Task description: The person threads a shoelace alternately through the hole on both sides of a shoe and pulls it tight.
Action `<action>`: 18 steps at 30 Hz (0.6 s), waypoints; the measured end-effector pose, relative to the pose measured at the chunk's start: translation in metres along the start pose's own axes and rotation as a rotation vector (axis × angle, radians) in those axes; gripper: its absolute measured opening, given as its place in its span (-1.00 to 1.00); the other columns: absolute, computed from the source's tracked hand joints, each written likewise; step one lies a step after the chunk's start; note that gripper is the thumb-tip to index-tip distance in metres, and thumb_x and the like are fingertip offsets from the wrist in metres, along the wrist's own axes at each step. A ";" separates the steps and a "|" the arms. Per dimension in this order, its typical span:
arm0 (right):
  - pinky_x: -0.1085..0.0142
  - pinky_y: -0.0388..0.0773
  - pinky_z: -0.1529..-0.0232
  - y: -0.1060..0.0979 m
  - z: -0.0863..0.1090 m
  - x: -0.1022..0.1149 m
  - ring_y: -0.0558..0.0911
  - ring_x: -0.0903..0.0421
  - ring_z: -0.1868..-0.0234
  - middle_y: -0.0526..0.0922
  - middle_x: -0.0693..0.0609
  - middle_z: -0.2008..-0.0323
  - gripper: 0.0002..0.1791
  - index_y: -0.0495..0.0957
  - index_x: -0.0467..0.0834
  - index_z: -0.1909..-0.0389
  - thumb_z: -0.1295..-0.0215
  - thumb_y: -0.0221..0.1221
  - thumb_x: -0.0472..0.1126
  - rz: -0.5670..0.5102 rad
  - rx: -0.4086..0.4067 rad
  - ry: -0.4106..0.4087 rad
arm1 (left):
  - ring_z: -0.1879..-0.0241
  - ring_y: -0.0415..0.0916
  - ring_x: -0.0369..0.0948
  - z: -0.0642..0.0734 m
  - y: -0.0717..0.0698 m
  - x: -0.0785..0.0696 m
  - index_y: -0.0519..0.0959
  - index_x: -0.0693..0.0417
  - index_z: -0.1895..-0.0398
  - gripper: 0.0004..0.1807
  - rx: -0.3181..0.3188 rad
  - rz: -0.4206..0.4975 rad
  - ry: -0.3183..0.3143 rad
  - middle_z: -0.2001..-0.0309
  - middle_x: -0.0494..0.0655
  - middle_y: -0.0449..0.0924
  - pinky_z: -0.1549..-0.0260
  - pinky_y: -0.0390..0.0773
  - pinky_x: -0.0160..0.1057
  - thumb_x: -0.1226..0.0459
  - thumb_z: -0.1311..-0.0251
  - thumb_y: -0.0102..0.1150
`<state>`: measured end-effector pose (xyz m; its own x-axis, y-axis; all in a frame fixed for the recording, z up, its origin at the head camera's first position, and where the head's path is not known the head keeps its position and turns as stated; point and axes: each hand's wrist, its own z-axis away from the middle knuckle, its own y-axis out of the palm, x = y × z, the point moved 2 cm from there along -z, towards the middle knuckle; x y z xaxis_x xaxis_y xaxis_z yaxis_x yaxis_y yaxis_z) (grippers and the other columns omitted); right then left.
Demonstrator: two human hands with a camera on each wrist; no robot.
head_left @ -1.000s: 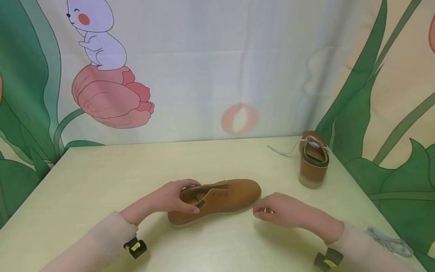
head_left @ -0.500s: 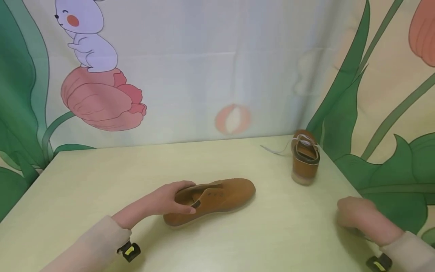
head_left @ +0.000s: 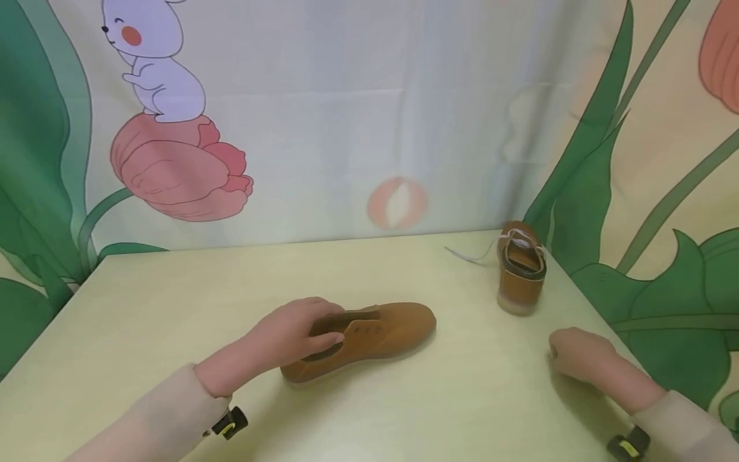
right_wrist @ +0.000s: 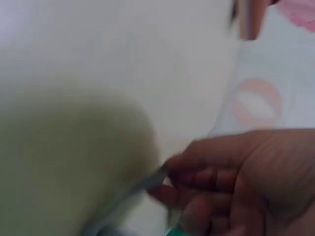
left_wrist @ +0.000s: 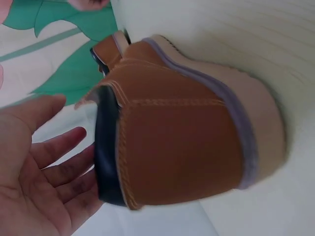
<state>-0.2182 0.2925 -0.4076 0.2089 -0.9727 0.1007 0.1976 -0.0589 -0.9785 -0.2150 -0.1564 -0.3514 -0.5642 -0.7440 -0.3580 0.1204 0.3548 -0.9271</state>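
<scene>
A brown leather shoe [head_left: 398, 330] with bare eyelets lies near the table's middle, toe pointing right. Over its opening hovers my left hand [head_left: 291, 333], thumb and fingers spread and relaxed. The left wrist view shows the shoe's heel [left_wrist: 177, 152] and dark collar close up, with the fingers beside the collar. To the right, my right hand [head_left: 583, 356] is above the table with curled fingers. Its thumb and finger pinch a grey shoelace [right_wrist: 130, 191], blurred in the right wrist view and hidden in the head view.
A second brown shoe [head_left: 521, 285] stands at the back right, heel toward me, its white lace [head_left: 470, 256] trailing left across the table [head_left: 242, 282]. A printed curtain [head_left: 323, 115] hangs right behind the table's far edge.
My right hand went from beside the shoe's toe to the table's right side, then slightly back left with the shoelace. My left hand has loosened from the shoe's collar and risen a little.
</scene>
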 end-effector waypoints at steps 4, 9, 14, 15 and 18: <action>0.29 0.38 0.45 -0.013 -0.015 0.040 0.44 0.16 0.50 0.54 0.05 0.49 -0.87 0.44 -0.16 0.41 -0.36 0.13 -0.30 -0.352 0.088 -0.120 | 0.27 0.62 -0.23 -0.009 0.000 -0.009 0.71 0.06 0.16 -0.85 0.018 0.016 0.024 0.28 -0.19 0.73 0.19 0.61 -0.23 0.20 -0.38 0.25; 0.30 0.62 0.33 -0.024 -0.031 0.095 0.63 0.12 0.38 0.71 -0.14 0.28 -0.90 0.46 -0.30 0.17 -0.45 0.05 -0.32 -0.739 0.240 -0.320 | 0.58 0.19 -0.36 -0.021 0.002 -0.016 0.52 0.00 0.54 -0.73 0.059 0.035 0.009 0.64 -0.30 0.28 0.50 0.19 -0.40 0.23 -0.37 0.25; 0.33 0.67 0.24 -0.031 -0.044 0.137 0.68 0.11 0.32 0.68 -0.26 0.22 -0.85 0.44 -0.33 0.11 -0.53 0.02 -0.29 -0.875 0.304 -0.434 | 0.56 0.27 -0.35 -0.030 0.003 -0.025 0.64 0.00 0.50 -0.78 0.079 0.003 -0.016 0.64 -0.32 0.38 0.50 0.26 -0.39 0.20 -0.34 0.29; 0.32 0.67 0.23 -0.032 -0.047 0.143 0.68 0.11 0.32 0.68 -0.27 0.20 -0.84 0.44 -0.33 0.11 -0.53 0.02 -0.28 -0.889 0.312 -0.448 | 0.55 0.29 -0.34 -0.032 0.003 -0.026 0.66 0.01 0.49 -0.79 0.083 0.000 -0.026 0.63 -0.31 0.40 0.50 0.28 -0.39 0.20 -0.33 0.30; 0.29 0.68 0.19 -0.032 -0.055 0.160 0.68 0.12 0.31 0.69 -0.20 0.21 -0.85 0.44 -0.30 0.12 -0.53 0.01 -0.27 -0.925 0.318 -0.443 | 0.56 0.30 -0.32 -0.035 0.004 -0.028 0.69 0.04 0.52 -0.78 0.096 -0.002 -0.060 0.65 -0.28 0.43 0.51 0.30 -0.39 0.23 -0.29 0.34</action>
<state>-0.2438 0.1266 -0.3696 0.1662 -0.4087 0.8974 0.6837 -0.6080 -0.4035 -0.2276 -0.1148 -0.3412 -0.5147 -0.7785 -0.3590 0.1982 0.2994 -0.9333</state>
